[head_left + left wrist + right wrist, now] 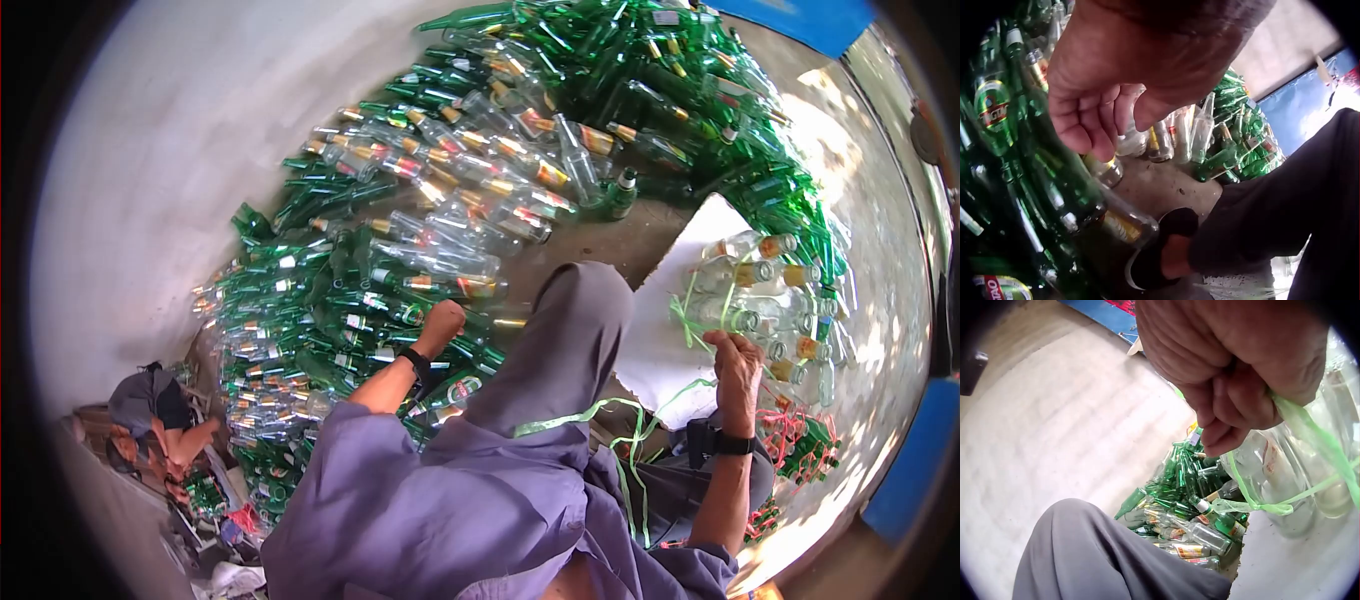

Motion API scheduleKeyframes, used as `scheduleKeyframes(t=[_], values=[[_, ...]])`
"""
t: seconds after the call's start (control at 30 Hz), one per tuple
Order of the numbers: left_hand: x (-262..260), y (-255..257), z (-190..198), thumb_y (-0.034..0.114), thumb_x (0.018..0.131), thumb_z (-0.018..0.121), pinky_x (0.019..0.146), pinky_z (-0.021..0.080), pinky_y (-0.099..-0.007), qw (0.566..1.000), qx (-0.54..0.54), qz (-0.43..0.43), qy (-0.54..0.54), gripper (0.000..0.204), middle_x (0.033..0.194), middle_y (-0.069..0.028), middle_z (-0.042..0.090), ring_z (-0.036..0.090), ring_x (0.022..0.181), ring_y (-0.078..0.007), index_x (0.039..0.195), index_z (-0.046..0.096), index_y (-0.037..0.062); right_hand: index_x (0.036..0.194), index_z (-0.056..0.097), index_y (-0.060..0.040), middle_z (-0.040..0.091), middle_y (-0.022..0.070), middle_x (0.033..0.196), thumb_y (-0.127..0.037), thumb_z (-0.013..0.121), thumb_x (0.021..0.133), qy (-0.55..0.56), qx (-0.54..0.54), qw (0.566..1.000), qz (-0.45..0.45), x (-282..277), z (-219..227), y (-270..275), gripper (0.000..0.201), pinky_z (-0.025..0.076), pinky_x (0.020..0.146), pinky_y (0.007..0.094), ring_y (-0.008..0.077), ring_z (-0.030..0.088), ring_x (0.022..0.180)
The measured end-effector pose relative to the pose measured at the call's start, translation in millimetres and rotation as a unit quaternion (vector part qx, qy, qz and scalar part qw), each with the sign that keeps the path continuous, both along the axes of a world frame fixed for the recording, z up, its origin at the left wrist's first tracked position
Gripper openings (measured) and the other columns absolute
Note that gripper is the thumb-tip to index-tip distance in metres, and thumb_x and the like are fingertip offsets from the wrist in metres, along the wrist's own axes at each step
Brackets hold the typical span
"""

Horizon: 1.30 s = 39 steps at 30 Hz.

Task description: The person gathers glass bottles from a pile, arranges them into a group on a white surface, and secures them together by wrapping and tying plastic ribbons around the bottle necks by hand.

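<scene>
In the head view my right hand is beside a bundle of clear glass bottles standing on a pale board. Green plastic string runs from between its curled fingers and around the bottles in the right wrist view; the hand grips it. A knot shows low on the string's loop. My left hand hovers over green bottles, its fingers loosely curled with nothing visible in them. Below it in the left wrist view lies a clear bottle with a yellow label, close to my shoe.
A large heap of green and clear bottles fills the floor ahead and to the left. Loose green string drapes over my lap. Green bottles tied with red string stand at the right. Another person sits at the far left.
</scene>
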<state>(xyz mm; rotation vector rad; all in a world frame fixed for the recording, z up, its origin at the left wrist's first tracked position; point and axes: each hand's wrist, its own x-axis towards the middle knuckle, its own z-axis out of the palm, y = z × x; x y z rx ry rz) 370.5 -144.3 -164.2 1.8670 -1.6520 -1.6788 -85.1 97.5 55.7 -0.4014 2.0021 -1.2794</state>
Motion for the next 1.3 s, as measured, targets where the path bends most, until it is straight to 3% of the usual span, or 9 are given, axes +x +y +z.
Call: scheduleKeyframes(t=[0.17,0.3,0.53,0.6,0.7,0.87,0.97,1.1,1.3], values=[[10,-34,-10,0.015,0.084,0.065,0.072,0.056,-0.0424,0.961,-0.262,-0.004,-0.085,0.017,0.079,-0.0157,0.071,0.070,0.073,-0.0353,0.093,0.066,0.0003,0.084,0.076,-0.0021,0.040,-0.0089,0.055,-0.016,0.068,0.092,-0.008,-0.003,1.000,0.005,-2,-6,2,0.018,0.020,0.047,0.0242,0.0019,0.030,0.049],[-8,-91,33,0.016,0.082,0.072,0.091,0.050,-0.0444,0.892,-0.421,-0.010,-0.161,0.035,0.108,-0.0202,0.066,0.063,0.105,-0.0383,0.112,0.061,0.0017,0.083,0.075,-0.0026,0.038,-0.0091,0.055,-0.015,0.067,0.092,0.005,0.004,1.000,0.001,0,-2,0,0.018,0.020,0.047,0.0244,0.0020,0.029,0.049],[36,-156,43,0.013,0.083,0.064,0.101,0.047,-0.0445,0.846,-0.378,-0.059,-0.372,0.046,0.120,-0.0214,0.064,0.059,0.115,-0.0393,0.129,0.062,0.0061,0.084,0.075,-0.0022,0.038,-0.0090,0.056,-0.014,0.067,0.093,-0.013,-0.007,1.000,-0.010,1,-3,1,0.017,0.019,0.047,0.0244,0.0016,0.028,0.049],[49,-162,42,0.009,0.080,0.059,0.099,0.048,-0.0457,0.911,-0.271,-0.086,-0.299,0.047,0.118,-0.0253,0.067,0.062,0.113,-0.0408,0.127,0.064,0.0051,0.085,0.075,-0.0018,0.038,-0.0092,0.056,-0.015,0.066,0.094,-0.008,-0.008,1.000,-0.008,0,-5,3,0.019,0.019,0.047,0.0243,0.0015,0.027,0.049],[61,-160,19,0.007,0.078,0.058,0.098,0.050,-0.0465,0.924,-0.252,-0.106,-0.268,0.045,0.116,-0.0286,0.068,0.064,0.110,-0.0416,0.122,0.066,0.0020,0.084,0.075,-0.0017,0.038,-0.0093,0.055,-0.016,0.066,0.095,0.000,0.002,1.000,-0.005,0,-5,2,0.019,0.019,0.046,0.0244,0.0015,0.027,0.049],[74,-157,-13,0.002,0.078,0.057,0.098,0.049,-0.0478,0.894,-0.326,-0.149,-0.269,0.045,0.114,-0.0279,0.066,0.060,0.112,-0.0447,0.121,0.066,0.0067,0.084,0.075,-0.0024,0.037,-0.0093,0.055,-0.015,0.067,0.094,-0.001,0.004,1.000,-0.013,2,-3,1,0.018,0.019,0.046,0.0243,0.0017,0.027,0.049],[70,-156,-13,-0.001,0.077,0.063,0.097,0.049,-0.0457,0.898,-0.326,-0.155,-0.253,0.033,0.106,-0.0234,0.064,0.058,0.112,-0.0431,0.109,0.069,0.0082,0.082,0.074,-0.0029,0.037,-0.0093,0.055,-0.015,0.067,0.093,-0.006,-0.004,1.000,-0.018,2,-3,1,0.017,0.019,0.046,0.0241,0.0015,0.026,0.048],[62,-149,1,-0.001,0.075,0.070,0.093,0.050,-0.0460,0.903,-0.296,-0.162,-0.265,0.031,0.105,-0.0212,0.064,0.059,0.110,-0.0422,0.104,0.066,0.0084,0.080,0.074,-0.0028,0.037,-0.0093,0.055,-0.013,0.067,0.093,-0.029,-0.003,0.999,-0.024,2,-4,1,0.017,0.019,0.046,0.0240,0.0014,0.027,0.048],[46,-130,49,0.001,0.078,0.069,0.086,0.050,-0.0478,0.904,-0.276,-0.276,-0.177,0.026,0.100,-0.0215,0.066,0.062,0.101,-0.0432,0.103,0.063,0.0042,0.084,0.075,-0.0009,0.039,-0.0093,0.056,-0.014,0.068,0.093,-0.013,-0.002,1.000,-0.014,1,-8,2,0.017,0.020,0.046,0.0236,0.0016,0.028,0.048]])
